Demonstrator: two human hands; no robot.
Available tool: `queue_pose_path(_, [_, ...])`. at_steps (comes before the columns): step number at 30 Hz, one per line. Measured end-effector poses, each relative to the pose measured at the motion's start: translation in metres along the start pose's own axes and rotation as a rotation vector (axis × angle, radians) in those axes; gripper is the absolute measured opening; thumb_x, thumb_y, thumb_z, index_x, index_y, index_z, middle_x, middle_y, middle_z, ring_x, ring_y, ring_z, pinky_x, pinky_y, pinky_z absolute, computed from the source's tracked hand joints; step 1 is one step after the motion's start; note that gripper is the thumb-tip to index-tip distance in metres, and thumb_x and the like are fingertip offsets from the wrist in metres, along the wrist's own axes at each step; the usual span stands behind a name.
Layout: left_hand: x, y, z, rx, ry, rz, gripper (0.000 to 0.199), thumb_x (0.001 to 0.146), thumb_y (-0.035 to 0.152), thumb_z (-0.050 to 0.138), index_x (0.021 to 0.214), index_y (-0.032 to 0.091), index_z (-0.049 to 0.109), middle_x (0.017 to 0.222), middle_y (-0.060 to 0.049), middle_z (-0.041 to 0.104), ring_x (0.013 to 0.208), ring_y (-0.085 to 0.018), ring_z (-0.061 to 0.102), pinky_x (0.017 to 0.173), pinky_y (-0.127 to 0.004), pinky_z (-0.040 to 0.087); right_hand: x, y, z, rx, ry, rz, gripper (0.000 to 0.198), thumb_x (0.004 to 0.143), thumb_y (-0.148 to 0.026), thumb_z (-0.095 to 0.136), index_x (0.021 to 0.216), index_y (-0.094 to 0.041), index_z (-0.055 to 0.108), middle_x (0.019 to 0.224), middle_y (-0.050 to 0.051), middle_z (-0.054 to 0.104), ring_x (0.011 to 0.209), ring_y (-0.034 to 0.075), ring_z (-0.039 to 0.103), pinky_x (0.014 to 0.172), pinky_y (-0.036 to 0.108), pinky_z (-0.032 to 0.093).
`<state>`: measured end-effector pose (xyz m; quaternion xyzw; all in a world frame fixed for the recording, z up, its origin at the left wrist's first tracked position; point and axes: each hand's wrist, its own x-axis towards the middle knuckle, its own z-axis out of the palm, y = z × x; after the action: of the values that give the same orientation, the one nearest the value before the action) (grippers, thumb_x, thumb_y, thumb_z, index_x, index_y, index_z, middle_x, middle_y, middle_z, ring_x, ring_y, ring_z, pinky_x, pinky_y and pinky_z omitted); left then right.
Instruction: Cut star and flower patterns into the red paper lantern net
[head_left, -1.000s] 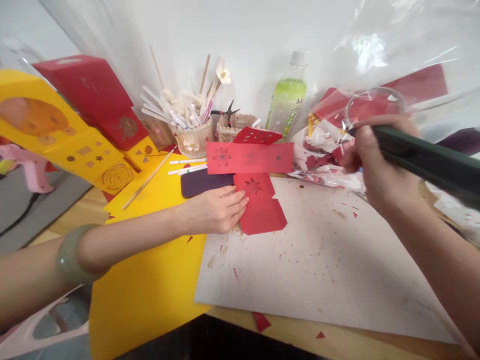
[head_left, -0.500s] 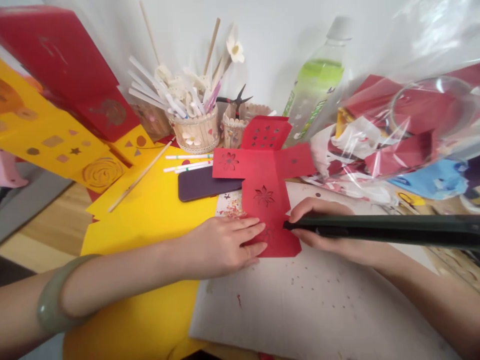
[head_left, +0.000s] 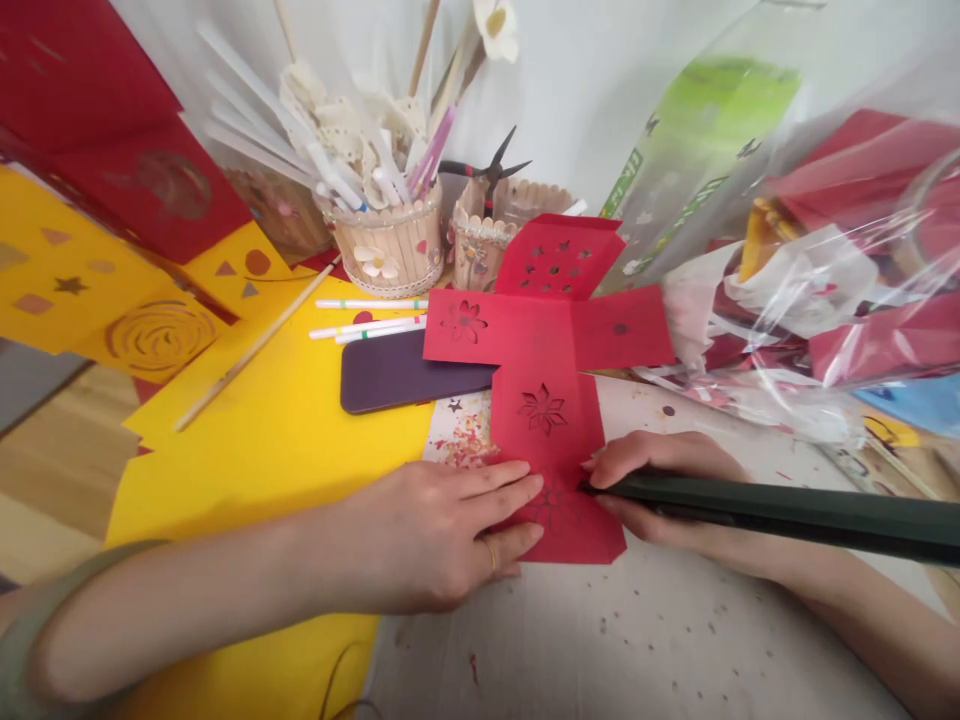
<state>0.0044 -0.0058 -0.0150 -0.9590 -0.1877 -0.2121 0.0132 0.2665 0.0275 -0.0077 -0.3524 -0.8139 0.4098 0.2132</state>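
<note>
A cross-shaped sheet of red card (head_left: 536, 340) lies unfolded on a white board (head_left: 525, 650), with flower shapes cut in some panels and a flower outline on the lowest one. My left hand (head_left: 450, 530) rests flat on that lowest panel, fingers stretched over its left side. At the panel's right edge, my right hand (head_left: 667, 460) pinches a long dark-green tool (head_left: 787, 510) like a pen or knife handle. Its tip touches or hovers just over the card; I cannot tell which.
A purple phone-shaped slab (head_left: 405, 375) lies partly under the card, on yellow card (head_left: 247, 480). Behind stand stick-covered pots (head_left: 386, 250), pliers (head_left: 491, 170) and a green-labelled bottle (head_left: 697, 140). A clear bag of scraps (head_left: 825, 270) is at right, decorated boxes (head_left: 150, 310) at left.
The view has come closer and shifted, so the card and hands appear larger and lower. Both hands keep nearly the same places on the card.
</note>
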Motion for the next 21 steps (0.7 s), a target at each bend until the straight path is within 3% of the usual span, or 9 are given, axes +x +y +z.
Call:
queue_pose_path(16, [0.0011,-0.0013,-0.0032,-0.021,-0.028,0.012,0.024,0.096,0.024,0.046,0.105,0.014,0.067,0.116,-0.013,0.065,0.109,-0.022,0.062,0.085,-0.03,0.055,0.0061,0.003,-0.0027,-0.059,-0.054,-0.103,0.014,0.077,-0.014,0.061,0.083,-0.026,0.062,0.073,-0.002,0.071,0.06,0.013,0.067,0.053,0.022,0.053])
queue_pose_path(21, [0.0007,-0.0008,-0.0033,-0.006,-0.023,0.003,0.024,0.096,0.025,0.046,0.104,0.015,0.067,0.116,-0.011,0.065,0.109,-0.021,0.062,0.084,-0.028,0.056,0.0032,0.0081,0.0005,-0.139,-0.006,-0.137,0.018,0.076,-0.012,0.063,0.084,-0.028,0.06,0.071,-0.003,0.069,0.058,0.014,0.066,0.052,0.023,0.052])
